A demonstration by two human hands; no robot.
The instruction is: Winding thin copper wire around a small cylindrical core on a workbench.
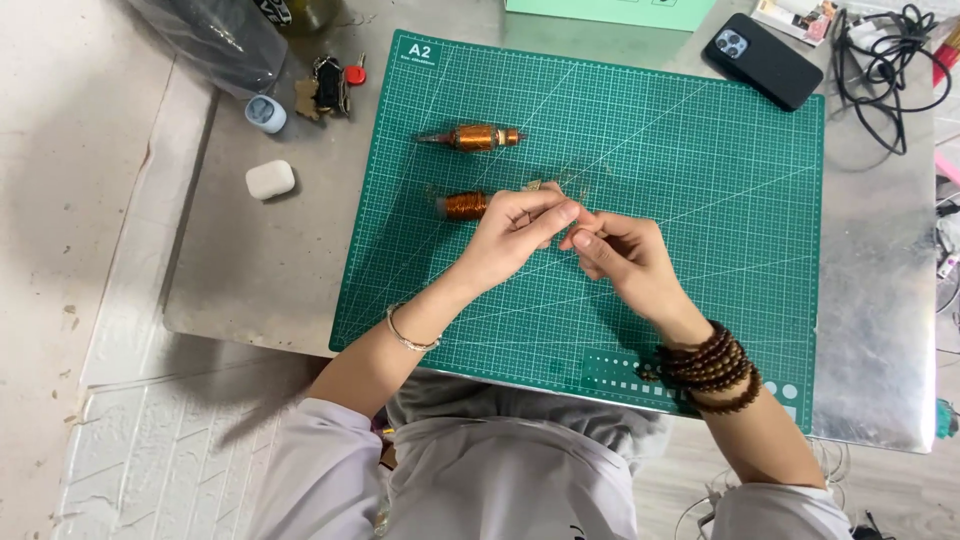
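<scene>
My left hand point(515, 232) and my right hand point(622, 255) meet fingertip to fingertip over the green cutting mat point(700, 170). Both pinch something very thin between them, too fine to make out; it may be wire. A copper wire coil point(464, 205) lies on the mat just left of my left hand, partly hidden by it. A second, larger copper-wound coil point(478, 137) lies farther back on the mat. A thin bangle is on my left wrist, dark wooden beads on my right.
The mat lies on a grey metal table point(260, 260). A black phone point(765, 60) and black cables point(890, 60) are at the back right. A white earbud case point(270, 179), a pale blue case point(265, 113), keys point(330, 85) and a plastic bag point(210, 35) sit at the left.
</scene>
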